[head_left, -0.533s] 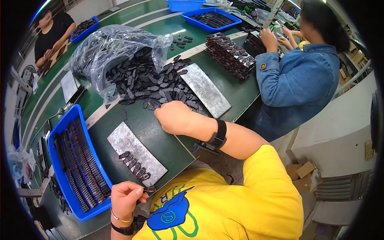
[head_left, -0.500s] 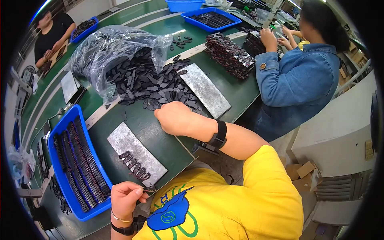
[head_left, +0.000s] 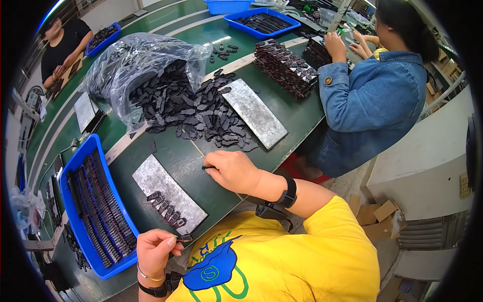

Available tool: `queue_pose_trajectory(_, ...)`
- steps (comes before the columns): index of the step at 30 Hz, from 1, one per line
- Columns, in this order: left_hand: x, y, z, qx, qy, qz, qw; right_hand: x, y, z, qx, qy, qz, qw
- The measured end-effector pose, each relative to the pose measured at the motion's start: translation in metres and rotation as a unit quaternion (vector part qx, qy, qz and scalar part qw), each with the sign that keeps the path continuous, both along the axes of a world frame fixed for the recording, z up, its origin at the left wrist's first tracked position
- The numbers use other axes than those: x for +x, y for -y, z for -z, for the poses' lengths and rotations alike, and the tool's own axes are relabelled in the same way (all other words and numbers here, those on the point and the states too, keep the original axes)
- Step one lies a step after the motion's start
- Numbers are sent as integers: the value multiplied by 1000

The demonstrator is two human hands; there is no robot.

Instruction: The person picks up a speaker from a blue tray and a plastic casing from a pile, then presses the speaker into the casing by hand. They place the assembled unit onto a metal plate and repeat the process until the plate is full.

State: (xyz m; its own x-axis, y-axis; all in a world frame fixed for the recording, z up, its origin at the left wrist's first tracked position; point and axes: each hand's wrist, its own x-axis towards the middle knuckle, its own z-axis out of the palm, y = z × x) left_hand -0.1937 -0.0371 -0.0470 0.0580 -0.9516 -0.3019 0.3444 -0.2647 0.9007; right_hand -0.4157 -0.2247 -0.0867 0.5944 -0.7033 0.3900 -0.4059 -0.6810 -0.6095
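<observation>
My left hand (head_left: 157, 250) is closed in a pinch on a small black part (head_left: 186, 237) with reddish wire, beside the near corner of a grey metal plate (head_left: 163, 178). On that plate lies a row of several similar black parts (head_left: 165, 207). Over the green table, my right hand (head_left: 235, 172) pinches a small black flat piece (head_left: 207, 167), mostly hidden by the fingers. Beyond it spreads a heap of black flat pieces (head_left: 193, 113), spilling from a clear plastic bag (head_left: 143, 58).
A blue tray (head_left: 92, 145) with rows of wired parts stands left. Another metal plate (head_left: 256, 116) lies right of the heap, near stacked wired parts (head_left: 284, 68). A co-worker in a denim jacket (head_left: 372, 100) works at right; another person (head_left: 65, 48) sits far left.
My right hand has drawn back from the heap toward me, and a black piece now shows at its fingertips. My left hand keeps its pinch near the plate.
</observation>
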Motion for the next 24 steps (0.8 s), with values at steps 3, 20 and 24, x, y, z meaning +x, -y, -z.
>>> queue_pose_trajectory(3, -1, 1, 0, 1, 4, 6, 1000, -6, 2, 3, -13, -57, -5, 998)
queue_pose_trajectory(20, -6, 10, -8, 90, 51, 15, 995, 6, 11, -16, -70, -257, -5, 964)
queue_pose_trajectory(24, -5, 10, -1, 77, 15, -2, 997, 7, 9, -11, -102, -203, -12, 974)
